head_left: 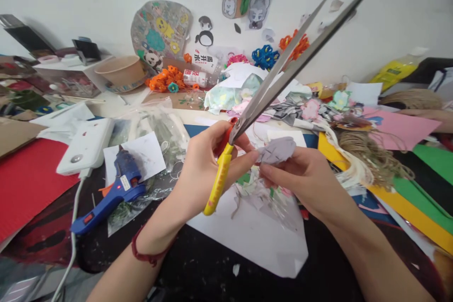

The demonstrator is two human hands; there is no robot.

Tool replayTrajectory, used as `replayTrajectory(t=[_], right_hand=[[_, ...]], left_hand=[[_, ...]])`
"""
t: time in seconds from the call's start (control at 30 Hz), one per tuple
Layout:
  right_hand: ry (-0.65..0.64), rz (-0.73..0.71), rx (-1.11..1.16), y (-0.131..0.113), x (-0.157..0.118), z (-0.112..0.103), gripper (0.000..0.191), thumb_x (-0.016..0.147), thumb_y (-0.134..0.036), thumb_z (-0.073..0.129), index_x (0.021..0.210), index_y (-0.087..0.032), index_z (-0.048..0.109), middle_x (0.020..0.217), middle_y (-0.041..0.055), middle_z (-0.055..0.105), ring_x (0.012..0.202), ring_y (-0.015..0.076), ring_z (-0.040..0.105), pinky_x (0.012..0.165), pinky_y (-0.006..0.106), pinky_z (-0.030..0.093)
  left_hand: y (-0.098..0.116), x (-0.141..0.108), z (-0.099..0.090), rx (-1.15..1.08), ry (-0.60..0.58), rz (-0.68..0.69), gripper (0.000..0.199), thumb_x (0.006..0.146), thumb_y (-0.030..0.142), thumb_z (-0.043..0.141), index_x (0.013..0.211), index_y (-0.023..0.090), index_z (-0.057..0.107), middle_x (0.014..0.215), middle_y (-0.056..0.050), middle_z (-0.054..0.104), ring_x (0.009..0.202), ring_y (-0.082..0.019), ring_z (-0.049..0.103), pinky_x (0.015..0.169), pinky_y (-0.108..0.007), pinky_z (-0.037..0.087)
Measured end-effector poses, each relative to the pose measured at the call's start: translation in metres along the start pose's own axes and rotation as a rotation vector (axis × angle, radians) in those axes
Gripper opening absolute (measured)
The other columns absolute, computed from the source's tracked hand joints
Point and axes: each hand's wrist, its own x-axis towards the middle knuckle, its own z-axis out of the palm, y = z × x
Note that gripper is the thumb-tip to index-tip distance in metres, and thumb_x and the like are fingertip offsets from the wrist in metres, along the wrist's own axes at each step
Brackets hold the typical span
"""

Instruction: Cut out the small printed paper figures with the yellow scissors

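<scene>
A pair of scissors (260, 104) with a yellow and red handle rests in my left hand (208, 165), its long blades slightly apart and pointing up to the right. The fingertips of the same hand touch the left edge of a crumpled lilac-grey paper piece (278, 150). My right hand (304, 174) pinches this piece from the right and below. Beneath both hands, a white sheet (262, 240) carries paper scraps, bits of green and clear plastic.
On the left lie a blue glue gun (123, 188) on a white card and a white power bank (85, 146) with a cable. Fabric scraps (233, 92) are heaped behind; twine (368, 151) and coloured paper (399, 127) lie right. Another person's hand (435, 118) shows at the right edge.
</scene>
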Motion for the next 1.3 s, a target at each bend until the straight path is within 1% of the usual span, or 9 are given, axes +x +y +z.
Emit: replayTrajectory(t=[0.1,0.27,0.43,0.57,0.77,0.93,1.17,1.23,1.3], right_hand=[[0.039,-0.016,-0.005,0.0035,-0.0006,0.0007,0.011,0.078,-0.030,0.082,0.087,-0.024,0.079,0.076,0.0012,0.075,0.061,0.0135,0.066,0.056,0.025,0.057],[0.069,-0.028,-0.019,0.0052,-0.0006,0.0023,0.013,0.077,-0.031,0.083,0.086,-0.023,0.079,0.072,0.0018,0.074,0.062,0.0151,0.067,0.056,0.026,0.058],[0.071,-0.022,-0.007,0.0058,-0.0010,0.0024,0.010,0.078,-0.029,0.083,0.085,-0.023,0.079,0.071,0.0015,0.073,0.061,0.0141,0.066,0.055,0.024,0.056],[0.067,-0.025,-0.003,0.0061,-0.0016,0.0024,0.012,0.077,-0.029,0.083,0.086,-0.024,0.079,0.072,0.0017,0.074,0.062,0.0145,0.066,0.055,0.025,0.056],[0.063,-0.032,0.024,0.0051,-0.0005,0.0037,0.008,0.077,-0.023,0.082,0.085,-0.024,0.080,0.070,0.0003,0.074,0.059,0.0121,0.065,0.054,0.022,0.055],[0.076,-0.027,0.017,0.0031,-0.0013,0.0043,0.008,0.077,-0.023,0.082,0.085,-0.023,0.080,0.071,0.0008,0.074,0.060,0.0123,0.066,0.055,0.022,0.057],[0.075,-0.032,-0.031,0.0016,-0.0015,0.0036,0.004,0.079,-0.022,0.080,0.082,-0.022,0.079,0.067,-0.0015,0.073,0.059,0.0101,0.066,0.055,0.018,0.055],[0.075,-0.039,-0.034,0.0027,-0.0015,0.0037,0.005,0.079,-0.023,0.081,0.084,-0.022,0.079,0.067,-0.0011,0.073,0.060,0.0105,0.066,0.055,0.018,0.056],[0.089,-0.049,-0.041,0.0030,-0.0018,0.0037,0.006,0.078,-0.023,0.081,0.084,-0.022,0.079,0.068,-0.0009,0.074,0.060,0.0110,0.067,0.055,0.018,0.057]], left_hand=[[-0.0004,-0.0006,0.0013,-0.028,-0.005,-0.010,0.019,0.077,0.025,0.080,0.077,0.020,0.062,0.066,0.003,0.055,0.054,-0.009,0.044,0.049,-0.023,0.034],[-0.0015,-0.0015,0.0020,-0.034,-0.010,-0.013,0.020,0.077,0.026,0.081,0.078,0.020,0.061,0.069,0.002,0.058,0.055,-0.009,0.044,0.049,-0.023,0.033],[-0.0001,-0.0011,0.0012,-0.005,-0.017,-0.015,0.017,0.078,0.024,0.079,0.078,0.019,0.062,0.063,0.003,0.055,0.055,-0.010,0.046,0.051,-0.023,0.036],[0.0006,-0.0015,0.0009,-0.045,-0.022,-0.020,0.018,0.077,0.022,0.080,0.077,0.019,0.062,0.061,0.005,0.052,0.053,-0.009,0.044,0.049,-0.023,0.034],[0.0001,-0.0021,0.0011,-0.008,-0.012,-0.016,0.018,0.077,0.024,0.079,0.077,0.019,0.062,0.062,0.004,0.053,0.055,-0.010,0.045,0.051,-0.023,0.035],[0.0012,-0.0012,0.0012,-0.028,-0.018,-0.012,0.017,0.078,0.025,0.078,0.078,0.019,0.061,0.064,0.004,0.054,0.056,-0.009,0.045,0.051,-0.022,0.036],[0.0058,-0.0020,0.0007,0.057,-0.030,-0.017,0.016,0.077,0.018,0.076,0.078,0.018,0.060,0.064,0.005,0.054,0.058,-0.008,0.044,0.053,-0.022,0.036],[0.0052,-0.0027,0.0016,0.081,-0.037,-0.010,0.017,0.078,0.021,0.076,0.079,0.018,0.059,0.067,0.005,0.056,0.058,-0.009,0.045,0.054,-0.022,0.037],[0.0033,-0.0025,0.0000,0.149,-0.024,0.017,0.017,0.082,0.029,0.074,0.081,0.019,0.060,0.072,0.003,0.058,0.061,-0.010,0.047,0.056,-0.024,0.039]])
